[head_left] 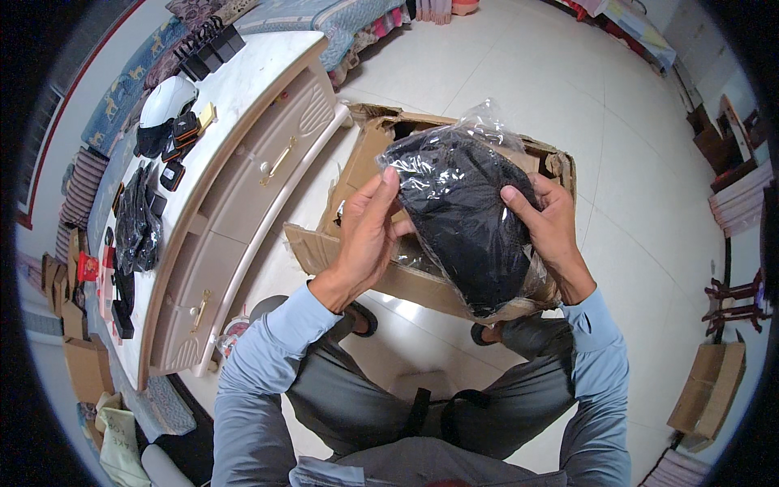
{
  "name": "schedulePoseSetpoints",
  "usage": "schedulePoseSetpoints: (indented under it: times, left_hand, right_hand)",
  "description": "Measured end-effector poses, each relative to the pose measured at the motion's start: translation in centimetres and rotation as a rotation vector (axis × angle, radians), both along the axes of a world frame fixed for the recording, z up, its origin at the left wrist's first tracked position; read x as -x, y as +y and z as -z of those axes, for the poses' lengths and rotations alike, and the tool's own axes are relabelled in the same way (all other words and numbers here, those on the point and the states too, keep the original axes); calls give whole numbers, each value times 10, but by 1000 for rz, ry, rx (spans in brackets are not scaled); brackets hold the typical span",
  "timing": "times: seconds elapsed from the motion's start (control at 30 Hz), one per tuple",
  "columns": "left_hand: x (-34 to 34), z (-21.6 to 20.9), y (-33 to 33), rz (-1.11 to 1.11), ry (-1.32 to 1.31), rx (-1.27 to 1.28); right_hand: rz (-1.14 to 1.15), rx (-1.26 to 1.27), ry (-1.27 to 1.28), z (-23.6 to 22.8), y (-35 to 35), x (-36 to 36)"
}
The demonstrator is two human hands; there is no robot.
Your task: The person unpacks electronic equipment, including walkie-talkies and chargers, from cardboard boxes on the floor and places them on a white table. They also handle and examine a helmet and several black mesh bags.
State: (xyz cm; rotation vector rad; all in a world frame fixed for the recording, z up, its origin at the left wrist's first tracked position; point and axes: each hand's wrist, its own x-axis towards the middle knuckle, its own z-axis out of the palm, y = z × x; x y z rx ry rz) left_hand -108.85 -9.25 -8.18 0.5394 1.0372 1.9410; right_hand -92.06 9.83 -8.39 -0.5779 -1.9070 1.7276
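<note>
A black fabric item in a clear plastic bag (466, 211) is held up between my two hands, above an opened cardboard box (422, 288). My left hand (369, 231) pinches the bag's left edge, thumb on top. On the other side my right hand (548, 223) grips it, thumb pressed on the front and fingers behind. What kind of item the black fabric is cannot be made out through the folded, shiny plastic. Loose clear film sticks up at the bag's top. The bag hides most of the box's inside.
To the left stands a low cabinet with a white top (268, 77) and drawers. It bears a white helmet (168, 101), small black devices (180, 134) and black plastic-wrapped items (138, 219). Another cardboard box (706, 390) sits at the right, beside dark wooden furniture (734, 304).
</note>
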Motion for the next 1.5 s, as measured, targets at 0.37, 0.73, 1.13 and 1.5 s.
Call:
schedulePoseSetpoints:
  times: [0.37,0.73,1.13,1.5]
  left_hand:
    - [16,19,-5,-141,83,141]
    - [15,-8,-1,-284,820,-126]
    - [18,-11,-8,-127,410,237]
    - [21,-13,-9,-6,136,-5]
  right_hand:
    - [73,-62,-53,-3,-3,7]
    - [-416,909,-152,24,-15,-7]
    - [-1118,1987,74,38,-32,-10]
    - [-771,1629,54,48,-14,-12]
